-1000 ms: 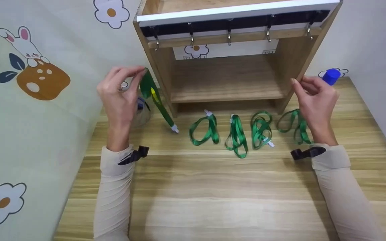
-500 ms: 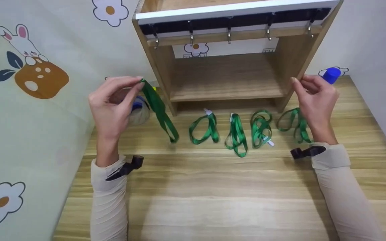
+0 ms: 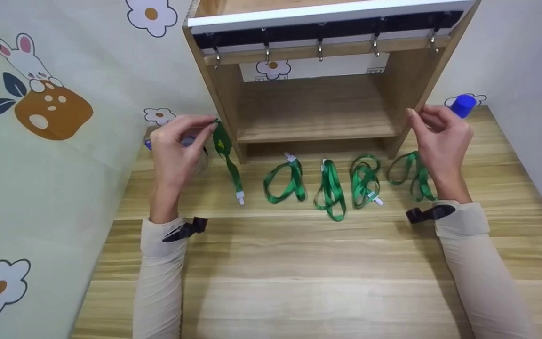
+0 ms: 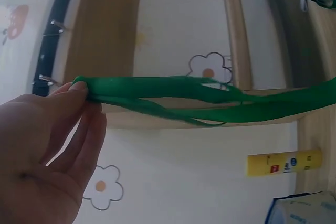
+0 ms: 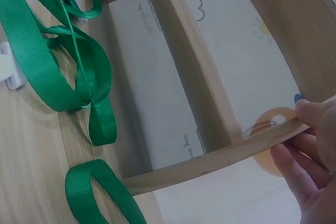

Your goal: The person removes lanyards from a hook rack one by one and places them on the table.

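My left hand [image 3: 174,157] pinches the top of a green lanyard [image 4: 152,88] between thumb and fingertips. The strap hangs in a folded loop beside the left side of a wooden rack [image 3: 315,106], with a white clip [image 3: 240,197] at its lower end. On the other side, my right hand [image 3: 445,141] grips the front edge of the rack's right side panel [image 5: 220,156]. Several more green lanyards, one of them this coiled lanyard [image 3: 332,190], lie in a row on the table in front of the rack.
Metal hooks [image 3: 320,51] line a dark strip across the rack's upper front. Right of the rack stands a blue-capped object [image 3: 464,106]. A yellow glue stick [image 4: 283,162] and a roll of tape [image 4: 304,209] stand on the left. Patterned walls enclose the table [image 3: 318,282].
My left hand has come down, first leftward and then back right toward the rack. The hanging lanyard has swung and twisted. My right hand keeps its grip on the panel.
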`<state>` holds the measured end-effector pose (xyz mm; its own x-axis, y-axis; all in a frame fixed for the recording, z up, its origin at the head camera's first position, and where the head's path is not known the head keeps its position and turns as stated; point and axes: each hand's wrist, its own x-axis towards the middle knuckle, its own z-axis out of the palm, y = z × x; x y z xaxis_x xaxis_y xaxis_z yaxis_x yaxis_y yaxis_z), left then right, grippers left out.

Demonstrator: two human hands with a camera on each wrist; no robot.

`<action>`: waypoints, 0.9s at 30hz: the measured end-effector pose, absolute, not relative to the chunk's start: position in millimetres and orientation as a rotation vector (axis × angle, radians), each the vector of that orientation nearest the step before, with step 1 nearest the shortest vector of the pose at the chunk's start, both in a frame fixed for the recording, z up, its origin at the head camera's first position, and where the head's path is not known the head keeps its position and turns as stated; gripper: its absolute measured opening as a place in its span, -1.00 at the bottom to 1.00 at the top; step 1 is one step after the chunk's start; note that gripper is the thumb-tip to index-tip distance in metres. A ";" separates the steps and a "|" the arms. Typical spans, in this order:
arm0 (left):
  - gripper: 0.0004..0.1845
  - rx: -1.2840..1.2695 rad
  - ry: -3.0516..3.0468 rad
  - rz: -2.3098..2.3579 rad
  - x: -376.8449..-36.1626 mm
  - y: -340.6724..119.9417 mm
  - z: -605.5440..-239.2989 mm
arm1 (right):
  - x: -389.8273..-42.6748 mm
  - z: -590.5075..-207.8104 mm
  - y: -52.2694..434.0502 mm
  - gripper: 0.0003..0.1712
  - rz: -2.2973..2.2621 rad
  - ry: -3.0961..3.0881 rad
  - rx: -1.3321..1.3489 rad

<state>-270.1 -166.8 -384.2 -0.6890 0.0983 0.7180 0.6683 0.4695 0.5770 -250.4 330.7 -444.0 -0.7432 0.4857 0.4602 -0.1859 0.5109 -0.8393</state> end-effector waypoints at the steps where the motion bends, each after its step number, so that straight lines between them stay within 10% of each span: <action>1: -0.89 -0.640 -2.118 -1.194 -271.5 -167.1 -386.1 | -250.4 -443.9 330.4 -0.62 1.262 -2.073 -0.245; 27: -0.86 -1.232 -2.872 -0.967 -261.3 -165.7 -460.3 | -250.4 -444.3 330.0 -0.64 1.256 -2.068 -0.251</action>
